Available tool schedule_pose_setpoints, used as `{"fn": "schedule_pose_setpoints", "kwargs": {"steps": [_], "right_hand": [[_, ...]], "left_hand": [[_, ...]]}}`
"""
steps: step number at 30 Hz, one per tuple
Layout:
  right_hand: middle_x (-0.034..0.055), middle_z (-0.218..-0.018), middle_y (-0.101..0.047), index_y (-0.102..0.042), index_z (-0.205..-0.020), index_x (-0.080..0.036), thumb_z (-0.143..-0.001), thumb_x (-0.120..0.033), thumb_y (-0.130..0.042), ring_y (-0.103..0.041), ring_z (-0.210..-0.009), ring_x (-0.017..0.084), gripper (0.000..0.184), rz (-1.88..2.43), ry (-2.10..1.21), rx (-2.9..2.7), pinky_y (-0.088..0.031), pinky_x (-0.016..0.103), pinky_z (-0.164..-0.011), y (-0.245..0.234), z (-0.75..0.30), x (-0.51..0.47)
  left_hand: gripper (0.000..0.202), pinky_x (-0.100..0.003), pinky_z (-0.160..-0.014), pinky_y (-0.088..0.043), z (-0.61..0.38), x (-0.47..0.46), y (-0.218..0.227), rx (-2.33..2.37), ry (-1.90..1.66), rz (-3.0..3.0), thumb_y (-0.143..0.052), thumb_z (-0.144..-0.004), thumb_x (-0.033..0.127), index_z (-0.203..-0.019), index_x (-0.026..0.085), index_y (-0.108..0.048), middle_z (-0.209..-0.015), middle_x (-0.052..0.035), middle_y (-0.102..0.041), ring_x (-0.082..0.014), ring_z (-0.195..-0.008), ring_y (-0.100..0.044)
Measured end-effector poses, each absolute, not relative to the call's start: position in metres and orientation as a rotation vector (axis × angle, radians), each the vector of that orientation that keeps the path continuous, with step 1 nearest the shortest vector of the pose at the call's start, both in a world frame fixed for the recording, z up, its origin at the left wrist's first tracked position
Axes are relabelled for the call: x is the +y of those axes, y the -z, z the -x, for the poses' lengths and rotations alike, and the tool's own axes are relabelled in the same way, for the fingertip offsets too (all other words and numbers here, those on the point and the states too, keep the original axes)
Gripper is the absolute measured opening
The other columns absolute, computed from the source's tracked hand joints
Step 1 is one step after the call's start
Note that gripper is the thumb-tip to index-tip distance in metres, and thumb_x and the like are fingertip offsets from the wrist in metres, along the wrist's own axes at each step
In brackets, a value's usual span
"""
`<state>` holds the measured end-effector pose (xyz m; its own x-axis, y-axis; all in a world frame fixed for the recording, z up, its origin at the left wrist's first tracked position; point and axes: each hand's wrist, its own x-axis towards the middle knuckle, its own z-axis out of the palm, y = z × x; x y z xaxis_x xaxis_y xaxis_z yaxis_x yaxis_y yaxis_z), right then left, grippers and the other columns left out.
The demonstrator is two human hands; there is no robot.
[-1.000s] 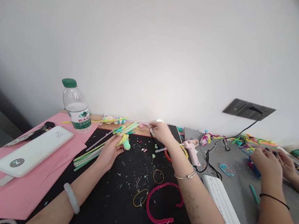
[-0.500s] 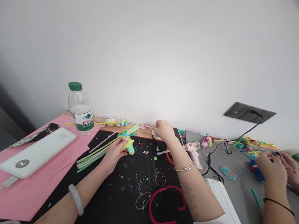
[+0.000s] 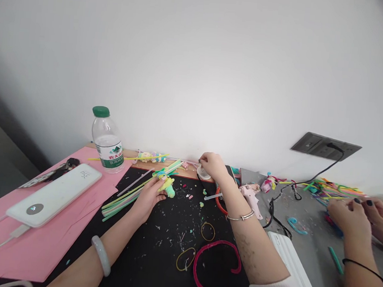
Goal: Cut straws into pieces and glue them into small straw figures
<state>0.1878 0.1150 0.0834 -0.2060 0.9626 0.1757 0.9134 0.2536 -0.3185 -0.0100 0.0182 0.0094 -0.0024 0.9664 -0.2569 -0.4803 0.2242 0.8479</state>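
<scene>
My left hand [image 3: 148, 197] lies on the black mat [image 3: 155, 247], fingers closed round a small yellow and green fuzzy figure [image 3: 168, 186] beside a bundle of pastel sticks [image 3: 130, 194]. My right hand [image 3: 211, 164] reaches to the mat's far edge near the wall, fingers curled over a small white round thing [image 3: 204, 175]; what it grips I cannot make out. A silver bracelet is on my right wrist, a pale bangle on my left.
A water bottle [image 3: 107, 140], a white power bank [image 3: 54, 194] on pink paper [image 3: 35, 241], a pink glue gun [image 3: 252, 195] with black cord, a pink headband [image 3: 216, 268], two yellow rings. Another person's hands [image 3: 361, 214] work among coloured pipe cleaners at right.
My right hand stayed at the wall edge over the white round thing. My left hand kept hold of the fuzzy figure. The camera drifted slightly left, shifting everything to the right.
</scene>
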Motion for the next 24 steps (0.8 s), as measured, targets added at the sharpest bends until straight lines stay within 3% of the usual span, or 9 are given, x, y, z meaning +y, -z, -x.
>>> {"fn": "schedule_pose_setpoints", "kwargs": {"steps": [4,10,18,24], "right_hand": [[0.0054,-0.074,-0.064,-0.065,-0.079,-0.017,-0.073,-0.013,-0.049,-0.055,-0.068,0.014,0.018,1.716,-0.221,-2.169,-0.038,0.022,-0.062,-0.084,-0.186,0.112],[-0.0018,-0.061,-0.053,-0.064,-0.086,-0.016,-0.066,-0.006,-0.046,-0.045,-0.053,0.009,0.028,1.584,-0.463,-2.158,-0.034,0.019,-0.053,-0.086,-0.186,0.103],[0.0011,-0.083,-0.058,-0.062,-0.095,-0.015,-0.061,-0.004,-0.050,-0.047,-0.061,0.008,0.037,1.484,-0.641,-2.078,-0.035,0.019,-0.057,-0.085,-0.183,0.109],[0.0001,-0.085,-0.060,-0.061,-0.099,-0.019,-0.064,-0.005,-0.053,-0.050,-0.061,0.009,0.039,1.441,-0.585,-2.122,-0.038,0.021,-0.059,-0.079,-0.179,0.114]], "left_hand": [[0.032,-0.022,-0.055,-0.041,0.010,0.018,-0.010,0.994,-1.260,-0.632,-0.069,-0.065,0.035,-0.088,0.017,-0.056,-0.076,-0.0015,-0.063,-0.0106,-0.059,-0.056],[0.033,-0.022,-0.056,-0.042,0.011,0.019,-0.007,1.000,-1.259,-0.629,-0.069,-0.064,0.035,-0.089,0.017,-0.056,-0.077,-0.0003,-0.062,-0.0093,-0.058,-0.056],[0.032,-0.022,-0.056,-0.041,0.011,0.019,-0.007,0.990,-1.249,-0.649,-0.068,-0.067,0.035,-0.091,0.018,-0.056,-0.078,-0.0002,-0.061,-0.0093,-0.060,-0.055],[0.032,-0.022,-0.055,-0.041,0.010,0.017,-0.012,0.995,-1.245,-0.659,-0.067,-0.068,0.036,-0.090,0.017,-0.056,-0.076,-0.0005,-0.060,-0.0104,-0.061,-0.055]]}}
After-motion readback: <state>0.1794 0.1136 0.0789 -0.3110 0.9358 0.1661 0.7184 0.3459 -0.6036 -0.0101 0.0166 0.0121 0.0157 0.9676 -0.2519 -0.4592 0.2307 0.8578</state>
